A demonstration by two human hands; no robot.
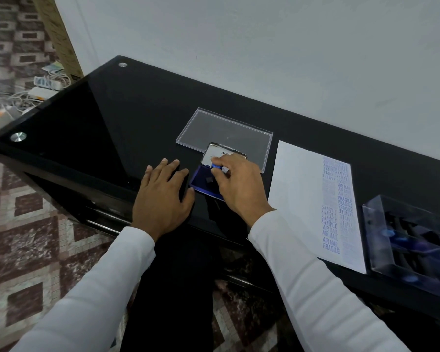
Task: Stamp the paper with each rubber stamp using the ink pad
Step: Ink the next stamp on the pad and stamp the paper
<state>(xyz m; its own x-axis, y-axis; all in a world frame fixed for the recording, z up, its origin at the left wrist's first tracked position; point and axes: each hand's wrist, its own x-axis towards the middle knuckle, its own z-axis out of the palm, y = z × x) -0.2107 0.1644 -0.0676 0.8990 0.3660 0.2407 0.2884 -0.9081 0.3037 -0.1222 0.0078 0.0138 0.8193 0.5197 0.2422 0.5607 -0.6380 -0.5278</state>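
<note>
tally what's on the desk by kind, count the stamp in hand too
paper: 1
ink pad: 1
rubber stamp, held in right hand: 1
clear lid: 1
clear stamp box: 1
total: 5

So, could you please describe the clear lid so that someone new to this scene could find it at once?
Start at the black glass table and find the white paper covered in blue stamp prints. Just left of it sits the open blue ink pad, under the right hand. The clear lid lies flat right behind the pad, toward the wall; unlike the clear stamp box right of the paper, it is shallow and empty.
</note>
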